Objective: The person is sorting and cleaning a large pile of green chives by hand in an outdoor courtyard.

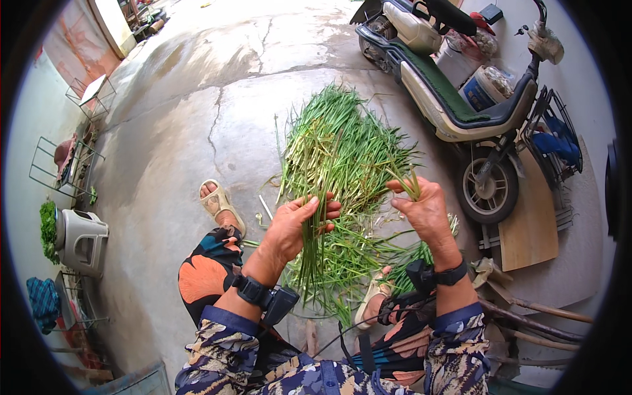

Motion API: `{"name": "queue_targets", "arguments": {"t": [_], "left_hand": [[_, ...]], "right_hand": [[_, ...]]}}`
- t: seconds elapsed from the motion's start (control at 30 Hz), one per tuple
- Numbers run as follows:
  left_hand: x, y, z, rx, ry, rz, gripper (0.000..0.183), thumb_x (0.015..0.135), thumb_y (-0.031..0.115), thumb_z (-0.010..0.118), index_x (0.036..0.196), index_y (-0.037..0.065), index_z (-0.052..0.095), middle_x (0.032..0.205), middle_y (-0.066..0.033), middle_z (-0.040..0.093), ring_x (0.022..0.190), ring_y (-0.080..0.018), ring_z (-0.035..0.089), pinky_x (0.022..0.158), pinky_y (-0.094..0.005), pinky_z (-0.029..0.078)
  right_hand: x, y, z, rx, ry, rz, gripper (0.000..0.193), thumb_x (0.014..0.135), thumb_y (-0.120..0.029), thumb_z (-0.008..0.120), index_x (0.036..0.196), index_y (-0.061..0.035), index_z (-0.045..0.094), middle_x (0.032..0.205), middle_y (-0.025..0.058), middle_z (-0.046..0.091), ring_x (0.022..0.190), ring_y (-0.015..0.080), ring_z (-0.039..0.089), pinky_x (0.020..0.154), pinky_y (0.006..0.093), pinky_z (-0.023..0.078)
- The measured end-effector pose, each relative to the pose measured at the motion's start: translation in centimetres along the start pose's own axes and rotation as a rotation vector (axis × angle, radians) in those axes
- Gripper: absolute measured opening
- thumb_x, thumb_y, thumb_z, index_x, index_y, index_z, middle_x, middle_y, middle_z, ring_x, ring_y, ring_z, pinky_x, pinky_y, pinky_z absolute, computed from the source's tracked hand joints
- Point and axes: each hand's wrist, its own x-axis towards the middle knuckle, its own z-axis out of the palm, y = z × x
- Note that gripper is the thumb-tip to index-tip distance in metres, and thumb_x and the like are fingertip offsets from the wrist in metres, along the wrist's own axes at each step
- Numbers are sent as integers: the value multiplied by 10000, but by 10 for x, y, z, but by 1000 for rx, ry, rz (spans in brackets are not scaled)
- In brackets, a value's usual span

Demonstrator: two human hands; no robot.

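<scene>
My left hand (289, 227) is closed around a thin bunch of garlic chives (313, 253), which hangs down past the palm with some stems pointing up. To its right, my right hand (426, 210) pinches a few yellowish-green chive leaves (411, 187) between thumb and fingers. The two hands are apart, both raised over the floor. Beneath and beyond them spreads a large heap of garlic chives (345, 141), green at the far right side and paler toward the left. More loose chives lie between my feet, partly hidden by the bunch.
A scooter (428, 85) with a green footboard stands at the right, carrying buckets. A wooden board (526, 217) leans behind its front wheel; wooden poles (533, 322) lie nearer me. A grey plastic stool (85, 240) with greens beside it and metal racks (62, 168) line the left wall.
</scene>
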Motion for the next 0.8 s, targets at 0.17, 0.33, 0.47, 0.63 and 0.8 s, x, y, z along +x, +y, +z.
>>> {"name": "queue_targets", "arguments": {"t": [0.17,0.33,0.47,0.63,0.8], "left_hand": [[-6,-10,15,156,-45,-6,331,952,200,503,1193,-22,547,1124,-153,610,1015,-236,610,832,-384,535],[-7,-15,24,198,-53,-8,293,950,195,508,1154,-3,578,1106,-125,617,1021,-218,605,814,-389,542],[-2,-10,6,576,192,180,242,944,216,531,1068,31,624,943,-26,647,796,-108,576,695,-231,465],[2,-6,2,465,334,366,198,929,218,564,963,34,628,798,15,604,629,-41,475,560,-184,374],[-12,-2,36,530,159,319,166,838,158,691,903,7,667,743,27,609,607,-36,492,531,-184,380]], "right_hand": [[-2,-31,43,485,-121,267,220,781,-63,710,977,28,674,684,-12,604,543,41,478,468,192,348],[-3,-27,43,661,-170,410,119,786,-24,683,889,26,653,733,73,649,614,96,600,492,206,435],[0,-23,39,735,-170,459,104,825,-78,654,893,-8,618,668,2,571,547,69,515,444,186,361],[-2,-25,36,631,-217,448,106,829,-75,649,898,-1,618,674,10,577,566,72,530,456,185,376],[-10,-34,47,542,-234,379,94,783,-55,698,831,16,659,671,16,599,550,81,529,483,206,419]]}}
